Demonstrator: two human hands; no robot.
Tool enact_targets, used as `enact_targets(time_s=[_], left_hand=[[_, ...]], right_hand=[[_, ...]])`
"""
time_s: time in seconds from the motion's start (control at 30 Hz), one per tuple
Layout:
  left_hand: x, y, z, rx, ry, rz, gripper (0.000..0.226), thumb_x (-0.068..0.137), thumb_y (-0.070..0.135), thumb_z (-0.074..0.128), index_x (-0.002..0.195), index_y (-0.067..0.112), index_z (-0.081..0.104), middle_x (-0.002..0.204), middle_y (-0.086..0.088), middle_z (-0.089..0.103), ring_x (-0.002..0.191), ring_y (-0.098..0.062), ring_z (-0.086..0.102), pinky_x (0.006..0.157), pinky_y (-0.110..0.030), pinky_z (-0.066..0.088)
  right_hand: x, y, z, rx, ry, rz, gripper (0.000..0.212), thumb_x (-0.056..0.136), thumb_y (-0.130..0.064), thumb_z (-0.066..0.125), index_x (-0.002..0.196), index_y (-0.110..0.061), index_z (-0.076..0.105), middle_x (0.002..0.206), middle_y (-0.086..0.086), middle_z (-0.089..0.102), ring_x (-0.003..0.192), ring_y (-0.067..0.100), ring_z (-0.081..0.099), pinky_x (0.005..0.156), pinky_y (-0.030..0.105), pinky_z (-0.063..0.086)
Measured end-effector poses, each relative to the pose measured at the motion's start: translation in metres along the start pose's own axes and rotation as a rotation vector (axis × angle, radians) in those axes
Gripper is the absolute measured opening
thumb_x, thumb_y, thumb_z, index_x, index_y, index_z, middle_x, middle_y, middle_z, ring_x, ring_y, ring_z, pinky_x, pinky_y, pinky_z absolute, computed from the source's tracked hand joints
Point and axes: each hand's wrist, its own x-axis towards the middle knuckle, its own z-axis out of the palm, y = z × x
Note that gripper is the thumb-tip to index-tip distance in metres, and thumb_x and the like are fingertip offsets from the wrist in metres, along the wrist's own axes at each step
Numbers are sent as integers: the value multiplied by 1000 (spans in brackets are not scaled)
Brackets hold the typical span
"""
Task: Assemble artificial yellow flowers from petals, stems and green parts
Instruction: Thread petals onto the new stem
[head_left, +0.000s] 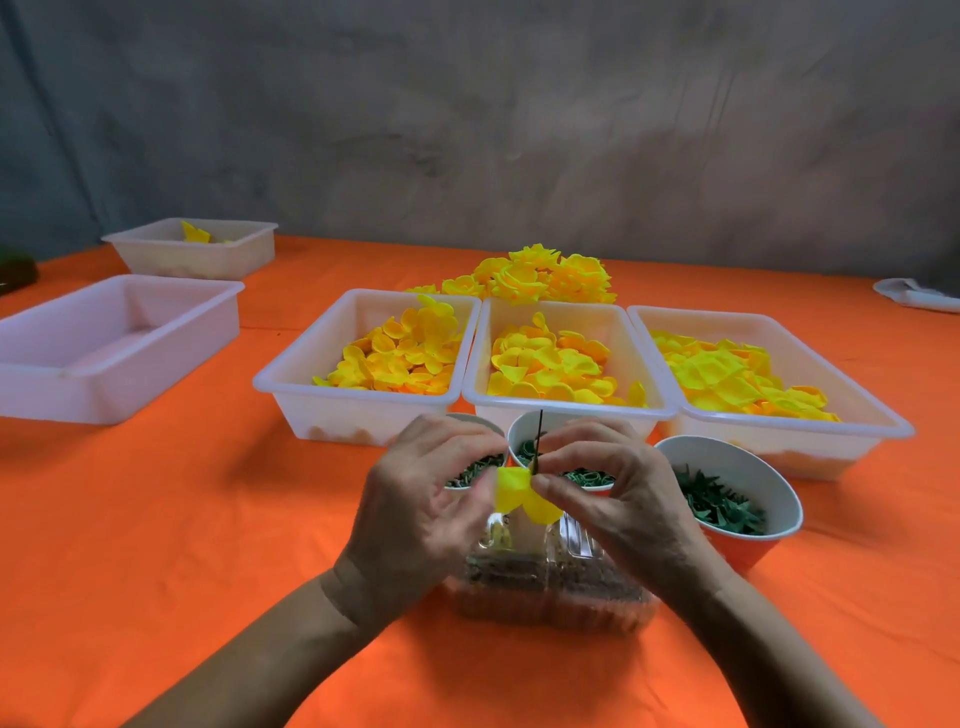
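You have two hands in view: your left hand (415, 499) and your right hand (618, 493). Between them you hold one thin dark stem (540, 436) and two yellow fabric petals (519, 491).

Just beyond your hands stand three white-lined paper cups of green parts (737, 499).

Past those sit three translucent white plastic trays of yellow petals (363, 405) side by side, and behind them one heap of finished yellow flowers (540, 278).

Off to your left hand's side you have two more white plastic trays (104, 353).

Under your hands lies one clear plastic container of dark pieces (545, 587).
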Motion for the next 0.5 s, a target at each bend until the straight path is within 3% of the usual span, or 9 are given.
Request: enact_targets(time_s=[0.1, 0.17, 0.3, 0.43, 0.5], left_hand=[[10, 9, 8, -161, -72, -175, 21, 76, 28, 75, 85, 10, 74, 87, 0, 71, 87, -15, 65, 80, -37, 51], [15, 8, 13, -268, -86, -321, 14, 72, 23, 80, 78, 11, 75, 81, 1, 71, 81, -15, 66, 76, -40, 52], [19, -1, 19, -509, -127, -549, 13, 63, 24, 82, 71, 15, 76, 74, -3, 70, 70, -17, 66, 68, -36, 53], [19, -10, 22, -535, -175, -544, 12, 60, 29, 83, 64, 22, 74, 68, -3, 66, 65, -14, 61, 63, -32, 49], [19, -14, 22, -516, -192, -514, 11, 61, 30, 82, 63, 25, 73, 68, -1, 66, 65, -13, 61, 61, -30, 49]], right_hand=[[2, 2, -3, 7, -32, 27, 9, 70, -26, 79, 73, -31, 73, 91, -11, 69, 102, 11, 57, 88, 34, 47], [4, 4, -4, 44, -71, 81, 5, 71, -25, 80, 74, -26, 76, 93, -9, 69, 103, 13, 58, 90, 37, 47], [5, 6, -6, 162, -79, 150, 3, 71, -20, 80, 71, -20, 77, 92, -6, 71, 94, 8, 65, 86, 32, 51], [6, 9, -12, 247, -133, 225, 7, 68, -14, 81, 71, -16, 75, 94, -6, 71, 91, 4, 66, 78, 19, 51], [7, 10, -19, 339, -143, 275, 7, 67, -15, 80, 72, -16, 75, 93, -1, 73, 88, 9, 69, 75, 20, 53]])
